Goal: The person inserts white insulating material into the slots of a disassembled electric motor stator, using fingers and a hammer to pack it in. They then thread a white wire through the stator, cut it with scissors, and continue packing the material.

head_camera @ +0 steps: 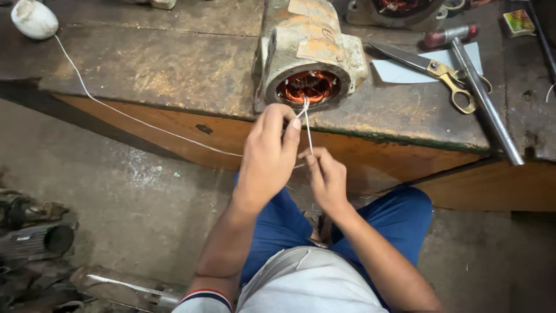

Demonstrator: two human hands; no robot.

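Between left hand and right hand, white string runs taut.

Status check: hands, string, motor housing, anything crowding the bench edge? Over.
Left hand and right hand both pinching white string at the motor housing mouth. String runs left to its ball. Scissors and metal rod lie clear, right.

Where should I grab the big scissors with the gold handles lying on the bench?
Probably by the gold handle loops, coming from the bench's front edge. The loops point that way and lie beside the long metal rod, while the pointed steel blades aim away over the white paper.
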